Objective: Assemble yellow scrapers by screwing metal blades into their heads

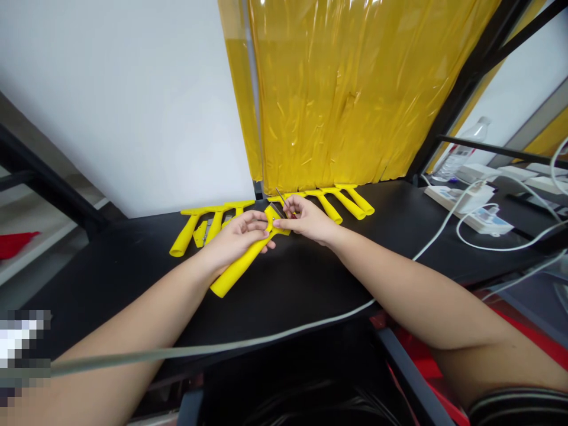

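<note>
My left hand (246, 231) is closed around a yellow scraper (239, 269), its hollow handle slanting down toward me. A dark metal blade strip shows along the scraper's head, with a small screw near its middle. My right hand (308, 220) is closed on a thin screwdriver (281, 195), whose metal shaft points up and left; a bit of red shows between the fingers. The right thumb touches the scraper's head beside the screw. Beyond my left hand lie more yellow scrapers (185, 235) and a small yellow piece with metal on it (200, 234).
Several yellow scrapers (350, 204) lie along the back of the black table (302, 296), against a yellow plastic curtain (337, 106). Power strips (474, 210) with white cables and a plastic bottle (464, 148) stand at the right. One cable (266, 338) crosses the front edge.
</note>
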Tool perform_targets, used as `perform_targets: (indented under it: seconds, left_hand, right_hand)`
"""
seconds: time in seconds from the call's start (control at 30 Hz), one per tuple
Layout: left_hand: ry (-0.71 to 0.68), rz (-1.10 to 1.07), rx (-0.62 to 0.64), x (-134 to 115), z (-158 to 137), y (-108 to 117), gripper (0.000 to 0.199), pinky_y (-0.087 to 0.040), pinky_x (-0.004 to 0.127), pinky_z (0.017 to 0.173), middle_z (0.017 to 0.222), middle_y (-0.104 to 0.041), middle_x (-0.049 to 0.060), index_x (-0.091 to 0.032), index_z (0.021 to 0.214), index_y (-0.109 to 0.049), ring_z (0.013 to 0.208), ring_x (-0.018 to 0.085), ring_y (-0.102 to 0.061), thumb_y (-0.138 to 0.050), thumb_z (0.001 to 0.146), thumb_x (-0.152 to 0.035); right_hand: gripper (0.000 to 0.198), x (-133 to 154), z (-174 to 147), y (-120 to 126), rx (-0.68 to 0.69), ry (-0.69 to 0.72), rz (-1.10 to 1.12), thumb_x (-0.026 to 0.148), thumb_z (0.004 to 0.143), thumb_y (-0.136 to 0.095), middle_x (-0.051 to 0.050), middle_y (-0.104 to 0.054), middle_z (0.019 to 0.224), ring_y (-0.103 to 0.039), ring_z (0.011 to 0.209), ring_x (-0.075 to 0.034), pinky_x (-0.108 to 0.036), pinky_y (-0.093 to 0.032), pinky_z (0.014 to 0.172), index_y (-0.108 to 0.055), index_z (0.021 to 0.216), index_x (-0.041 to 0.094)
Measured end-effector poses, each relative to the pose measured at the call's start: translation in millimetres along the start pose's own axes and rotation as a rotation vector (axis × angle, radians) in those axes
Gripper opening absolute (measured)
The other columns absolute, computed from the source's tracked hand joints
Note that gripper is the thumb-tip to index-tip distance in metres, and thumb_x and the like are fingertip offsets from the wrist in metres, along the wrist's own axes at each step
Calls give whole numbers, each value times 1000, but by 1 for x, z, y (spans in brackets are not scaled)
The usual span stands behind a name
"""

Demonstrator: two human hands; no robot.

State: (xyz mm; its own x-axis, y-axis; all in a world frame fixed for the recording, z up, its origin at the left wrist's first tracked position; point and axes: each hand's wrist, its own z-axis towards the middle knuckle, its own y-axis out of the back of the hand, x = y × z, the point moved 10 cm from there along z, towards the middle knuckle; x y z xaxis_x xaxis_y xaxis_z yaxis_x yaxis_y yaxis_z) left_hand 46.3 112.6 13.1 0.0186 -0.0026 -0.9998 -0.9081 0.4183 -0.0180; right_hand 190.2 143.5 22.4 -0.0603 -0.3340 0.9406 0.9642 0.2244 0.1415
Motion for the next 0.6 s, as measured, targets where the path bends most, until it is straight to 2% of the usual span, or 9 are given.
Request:
perform_targets:
  seconds: [0.13, 0.27, 0.33, 0.47, 0.6]
  left_hand:
    - [66, -84, -122, 5, 2, 13, 36, -58, 25, 60, 77, -71, 1, -19, 105, -55, 70, 19, -76, -79, 78, -15]
    - [64, -149, -237, 6, 4, 29, 38, -58, 24, 59, 77, -71, 2, -19, 108, -55, 68, 18, -74, -76, 78, -10]
    - [33, -172, -283, 4, 4, 36, 38, -57, 23, 58, 80, -71, 2, -19, 109, -55, 66, 16, -73, -75, 79, -9]
    - [-17, -184, -329, -2, 4, 42, 37, -58, 24, 58, 85, -70, 2, -17, 109, -54, 65, 15, -73, -74, 79, -9]
    - [-22, -173, -334, -3, 4, 42, 39, -58, 25, 58, 84, -69, 1, -17, 109, -54, 63, 14, -71, -74, 77, -8]
  right_hand:
    - [34, -9, 2, 7, -23, -4, -106, 29, 74, -75, 3, -53, 89, -49, 67, -11, -27, -42, 62, -50, 97, 22]
    - [13, 2, 3, 12, -2, 152, -298, 23, 83, -64, 0, -60, 89, -56, 74, -13, -31, -49, 73, -56, 94, 21]
    - [10, 7, 1, 13, -9, 193, -371, 23, 85, -64, -1, -64, 88, -58, 76, -15, -32, -50, 75, -59, 94, 20]
    - [8, 10, -3, 8, 17, 171, -493, 24, 86, -65, -1, -64, 84, -57, 72, -16, -31, -47, 70, -63, 92, 20]
    - [7, 17, -6, 1, 44, 179, -510, 23, 86, -65, 0, -62, 80, -54, 69, -15, -31, -45, 69, -63, 91, 19]
